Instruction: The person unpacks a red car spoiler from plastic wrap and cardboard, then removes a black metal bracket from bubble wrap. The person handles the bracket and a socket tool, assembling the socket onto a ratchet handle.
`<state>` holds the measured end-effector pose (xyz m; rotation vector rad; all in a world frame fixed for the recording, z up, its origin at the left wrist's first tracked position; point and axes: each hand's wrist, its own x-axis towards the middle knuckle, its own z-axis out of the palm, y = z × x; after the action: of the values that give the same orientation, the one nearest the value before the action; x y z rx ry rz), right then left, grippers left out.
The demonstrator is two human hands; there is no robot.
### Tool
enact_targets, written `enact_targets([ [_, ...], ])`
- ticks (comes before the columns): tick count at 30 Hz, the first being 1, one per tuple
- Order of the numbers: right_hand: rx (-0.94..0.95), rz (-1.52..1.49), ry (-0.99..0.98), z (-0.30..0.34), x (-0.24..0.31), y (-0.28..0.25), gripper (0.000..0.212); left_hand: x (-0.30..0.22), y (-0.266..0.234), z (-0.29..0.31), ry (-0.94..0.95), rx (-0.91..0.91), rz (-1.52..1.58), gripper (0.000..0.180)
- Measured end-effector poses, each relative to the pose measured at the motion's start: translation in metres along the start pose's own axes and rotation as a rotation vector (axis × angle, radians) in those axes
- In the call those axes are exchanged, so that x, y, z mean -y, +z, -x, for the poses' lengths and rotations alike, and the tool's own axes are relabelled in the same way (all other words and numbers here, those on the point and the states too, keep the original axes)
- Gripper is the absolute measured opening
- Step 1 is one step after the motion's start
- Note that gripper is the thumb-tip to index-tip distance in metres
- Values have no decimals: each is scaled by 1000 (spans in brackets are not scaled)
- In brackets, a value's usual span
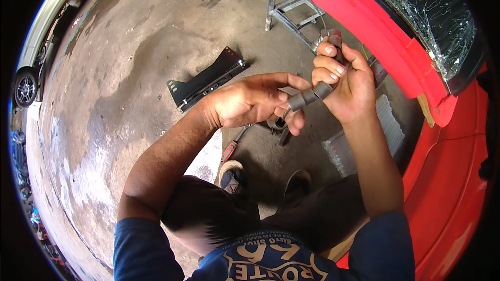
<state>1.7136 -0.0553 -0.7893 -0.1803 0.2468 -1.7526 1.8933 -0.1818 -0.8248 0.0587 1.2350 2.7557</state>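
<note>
My right hand is wrapped round a dark, stepped cylindrical tool with a reddish far end; its exact kind I cannot make out. The tool slants from the upper right down toward my left hand. That hand's fingers are apart about the tool's near, socket-like end, the index finger stretched out. Whether they touch it is unclear. A black metal bracket with slots lies on the floor beyond my left forearm. Below my left hand lies a red-handled screwdriver, its tip end partly hidden.
Close on the right stands a red car body panel, with a red bumper-like part ahead. A grey metal stand is beneath it. Clear plastic wrapping lies by my right forearm. A car wheel shows at far left.
</note>
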Motion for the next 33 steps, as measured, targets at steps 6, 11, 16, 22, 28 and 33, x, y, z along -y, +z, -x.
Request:
enact_targets([
  [6,42,-46,-32,0,-5,-1,21,0,3,-1,-56,-10,57,41],
  [11,8,-53,-42,1,-5,-3,20,2,4,2,-124,31,14,38],
  [16,25,-65,-55,2,-1,-3,19,8,5,0,-44,92,71,43],
  [22,27,-54,-71,1,-1,-5,17,8,10,-4,-23,157,102,43],
  [28,32,-72,-73,0,-2,-6,17,5,15,-2,0,140,-16,42],
  [33,47,-69,-57,0,-4,-3,17,6,16,-1,-4,128,-30,39],
])
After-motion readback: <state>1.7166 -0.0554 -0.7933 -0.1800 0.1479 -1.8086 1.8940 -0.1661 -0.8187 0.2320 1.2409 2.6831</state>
